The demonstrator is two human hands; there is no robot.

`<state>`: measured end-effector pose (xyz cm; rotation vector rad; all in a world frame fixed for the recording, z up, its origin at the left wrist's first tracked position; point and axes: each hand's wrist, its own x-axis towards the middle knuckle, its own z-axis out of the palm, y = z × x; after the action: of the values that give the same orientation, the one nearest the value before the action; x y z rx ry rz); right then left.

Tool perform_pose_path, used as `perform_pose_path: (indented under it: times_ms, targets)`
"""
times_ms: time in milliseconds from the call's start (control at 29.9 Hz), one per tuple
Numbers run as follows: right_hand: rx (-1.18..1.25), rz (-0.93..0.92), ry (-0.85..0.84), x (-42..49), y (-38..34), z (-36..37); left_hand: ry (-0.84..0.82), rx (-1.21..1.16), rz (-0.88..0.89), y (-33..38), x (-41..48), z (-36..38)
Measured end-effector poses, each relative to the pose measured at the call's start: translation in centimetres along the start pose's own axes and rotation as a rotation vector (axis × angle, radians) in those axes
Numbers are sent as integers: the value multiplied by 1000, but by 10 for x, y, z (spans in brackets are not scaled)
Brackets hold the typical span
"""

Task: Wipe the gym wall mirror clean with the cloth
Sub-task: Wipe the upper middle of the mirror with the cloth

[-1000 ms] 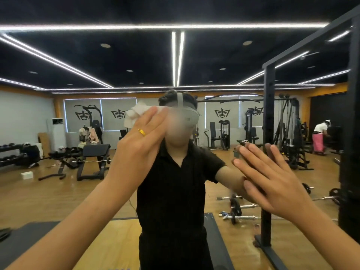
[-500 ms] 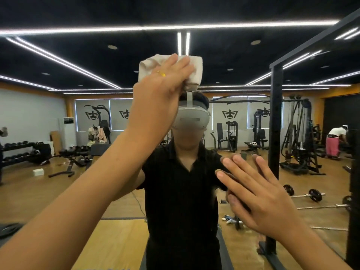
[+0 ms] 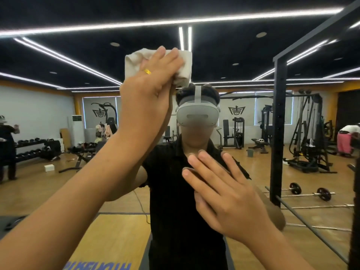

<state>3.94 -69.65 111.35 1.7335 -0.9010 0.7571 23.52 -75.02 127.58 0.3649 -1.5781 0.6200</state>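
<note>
While your left hand (image 3: 148,98) reaches high up the mirror (image 3: 253,61), it presses the cloth (image 3: 186,61) flat against the glass. Its fingers lie straight and close together over the front of the cloth, and a gold ring (image 3: 147,71) shows on one of them. I cannot tell where the thumb sits. The cloth is off-white and folded; its upper edge and right side stick out past your fingertips, and a bunched corner hangs below them. It sits just above the reflection of your head.

Your right hand (image 3: 229,197) is lower and to the right, at chest height in the reflection. Its fingers are straight and spread apart, holding nothing, and the fingertips meet their own reflection on the glass.

In the mirror you stand facing yourself in a black shirt (image 3: 175,201) and a grey headset (image 3: 197,117). Behind you lies a wooden gym floor (image 3: 48,191) under white light strips (image 3: 175,22) on a dark ceiling. A dumbbell rack (image 3: 29,149) and a bench (image 3: 85,152) stand at the left. A black rack frame (image 3: 279,123) rises at the right, with a barbell (image 3: 309,192) on the floor beside it. A person in a pink skirt (image 3: 344,141) bends over at the far right.
</note>
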Motion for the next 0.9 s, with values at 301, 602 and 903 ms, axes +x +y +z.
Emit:
perform_pose_path:
  times_ms: [301, 602, 903]
  targets:
    - [178, 7, -2, -1, 6, -13, 17, 70, 8, 17, -41, 7]
    - [55, 134, 138, -19, 54, -24, -1, -1, 38, 29, -68, 8]
    - [28, 144, 152, -19, 49, -22, -20, -41, 25, 23, -72, 14]
